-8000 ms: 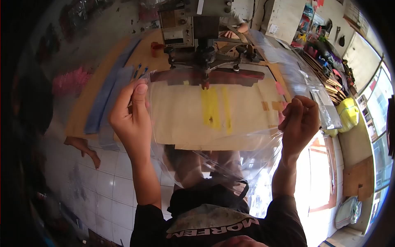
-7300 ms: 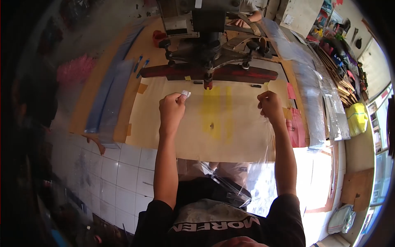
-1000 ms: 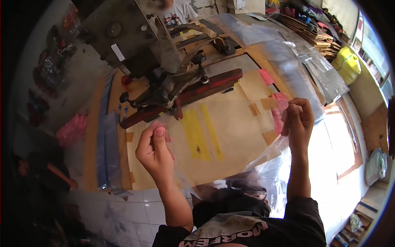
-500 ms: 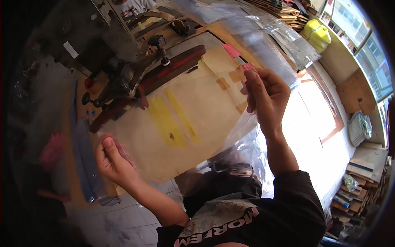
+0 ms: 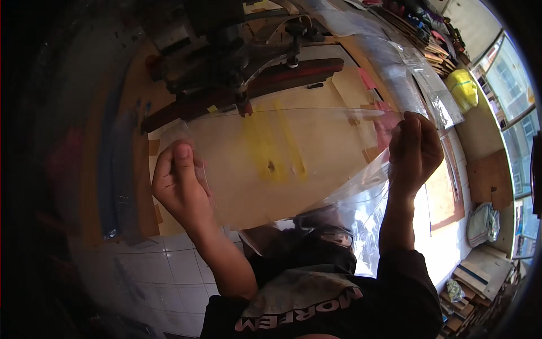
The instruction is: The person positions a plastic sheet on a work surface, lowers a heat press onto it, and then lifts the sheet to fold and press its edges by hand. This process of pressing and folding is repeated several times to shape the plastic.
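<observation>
A clear plastic sheet (image 5: 339, 195) is stretched between my two hands, over a tan board (image 5: 237, 198) that shows through it. My left hand (image 5: 183, 178) pinches the sheet's left edge between thumb and fingers. On the other side, my right hand (image 5: 416, 151) grips the sheet's right end in closed fingers. Yellow tape strips (image 5: 274, 141) lie on the board under the sheet. Just beyond the sheet's far edge sits a long dark red bar (image 5: 299, 73), held by a black machine arm (image 5: 271, 56).
Blue-grey plastic (image 5: 118, 192) lies along the table's left side. Clear plastic sheeting (image 5: 437, 93) covers the far right part. A yellow bag (image 5: 463, 90) stands by the window ledge. Stacked boards (image 5: 471, 277) are at the lower right, beside a white tiled floor (image 5: 180, 277).
My hands have spread farther apart, pulling the sheet flatter. The right hand is lower and farther right in view. The camera view has turned, shifting the machine and board rightward.
</observation>
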`<state>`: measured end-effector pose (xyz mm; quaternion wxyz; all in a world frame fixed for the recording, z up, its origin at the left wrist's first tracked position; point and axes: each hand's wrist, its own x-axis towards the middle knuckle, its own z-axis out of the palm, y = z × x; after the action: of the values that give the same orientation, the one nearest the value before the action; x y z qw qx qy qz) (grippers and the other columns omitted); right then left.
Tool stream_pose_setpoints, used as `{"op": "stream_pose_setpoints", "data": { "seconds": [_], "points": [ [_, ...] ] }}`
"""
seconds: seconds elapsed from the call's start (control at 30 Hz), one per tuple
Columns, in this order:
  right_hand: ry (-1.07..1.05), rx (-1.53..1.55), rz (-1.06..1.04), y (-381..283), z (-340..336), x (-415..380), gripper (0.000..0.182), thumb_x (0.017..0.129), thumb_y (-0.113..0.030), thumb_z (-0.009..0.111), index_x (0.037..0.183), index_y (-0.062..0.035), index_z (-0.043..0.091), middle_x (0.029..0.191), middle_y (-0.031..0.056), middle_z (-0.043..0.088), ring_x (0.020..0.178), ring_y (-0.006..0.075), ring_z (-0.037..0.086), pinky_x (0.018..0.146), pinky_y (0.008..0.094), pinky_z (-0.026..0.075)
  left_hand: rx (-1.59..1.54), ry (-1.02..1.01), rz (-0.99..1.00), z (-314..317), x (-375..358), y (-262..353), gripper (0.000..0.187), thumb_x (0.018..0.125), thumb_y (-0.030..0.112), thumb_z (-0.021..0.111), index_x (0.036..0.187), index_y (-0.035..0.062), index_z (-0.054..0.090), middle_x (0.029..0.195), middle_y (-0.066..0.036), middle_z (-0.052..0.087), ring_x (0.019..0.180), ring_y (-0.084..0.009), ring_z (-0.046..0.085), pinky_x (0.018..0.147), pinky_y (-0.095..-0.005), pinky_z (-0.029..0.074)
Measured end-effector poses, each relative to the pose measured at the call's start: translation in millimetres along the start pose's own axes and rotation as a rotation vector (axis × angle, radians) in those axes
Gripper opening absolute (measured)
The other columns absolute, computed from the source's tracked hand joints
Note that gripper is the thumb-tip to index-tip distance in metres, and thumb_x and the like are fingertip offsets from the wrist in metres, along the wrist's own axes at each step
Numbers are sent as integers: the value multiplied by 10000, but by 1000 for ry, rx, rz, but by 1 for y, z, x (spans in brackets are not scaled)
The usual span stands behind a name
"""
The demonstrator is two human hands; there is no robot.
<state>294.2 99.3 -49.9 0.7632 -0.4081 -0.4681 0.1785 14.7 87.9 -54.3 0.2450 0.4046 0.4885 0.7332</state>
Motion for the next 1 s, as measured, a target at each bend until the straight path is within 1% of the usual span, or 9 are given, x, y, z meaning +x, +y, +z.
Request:
{"op": "stream_pose_setpoints", "data": {
  "seconds": [0.13,0.27,0.33,0.47,0.57,0.67,0.83,0.9,1.0],
  "points": [
    [10,-33,-49,-4,2,0,159,935,-93,544,949,42,628,643,71,605,390,36,412,366,182,287,-21,31,-18,-6,-2,1,229,905,204,623,900,-24,639,636,-33,563,424,-29,415,344,-177,239],
    [-17,18,-24,-8,0,5,160,939,-104,540,927,31,625,637,62,597,389,33,399,375,176,277,26,74,41,-4,-7,9,231,907,204,621,903,-27,638,637,-42,567,437,-36,432,340,-181,244],
    [-39,30,-4,-10,-5,6,160,940,-109,541,916,28,619,635,58,593,389,33,394,379,172,272,62,102,36,-2,-11,13,224,908,194,620,896,-29,634,634,-44,565,435,-32,415,361,-182,296],
    [-127,57,53,-11,-15,11,180,955,-133,507,867,8,575,641,59,576,454,58,441,440,190,331,42,59,151,-5,-15,15,216,910,181,616,882,-33,625,637,-49,568,434,-42,429,389,-188,340],
    [-195,71,4,-6,-27,14,159,961,-123,467,882,1,527,684,84,572,504,92,480,585,243,437,36,-7,264,4,-18,19,202,912,163,610,871,-34,613,648,-53,577,481,-76,492,472,-196,399],
    [-161,62,-28,-3,-32,14,170,966,-126,457,883,4,529,704,92,573,508,97,488,563,242,436,156,11,279,15,-19,25,187,917,148,601,870,-34,602,673,-64,595,613,-133,582,632,-235,459],
    [-29,-8,28,5,-43,18,158,969,-117,454,899,-1,538,691,66,555,490,82,470,468,206,382,74,-10,271,43,-20,32,168,909,130,611,879,-35,614,685,-65,609,623,-111,592,547,-202,439],
    [32,46,39,8,-47,20,139,969,-111,465,902,-17,543,624,26,502,432,45,370,395,191,292,54,13,233,53,-23,40,160,907,127,615,881,-31,621,688,-62,613,624,-99,593,515,-187,426],
    [110,88,55,10,-56,22,114,959,-111,500,902,-23,544,588,-6,456,425,25,314,381,178,237,24,-85,302,60,-21,46,161,904,124,621,876,-33,638,667,-47,618,577,-63,570,462,-167,392]
  ]
}}
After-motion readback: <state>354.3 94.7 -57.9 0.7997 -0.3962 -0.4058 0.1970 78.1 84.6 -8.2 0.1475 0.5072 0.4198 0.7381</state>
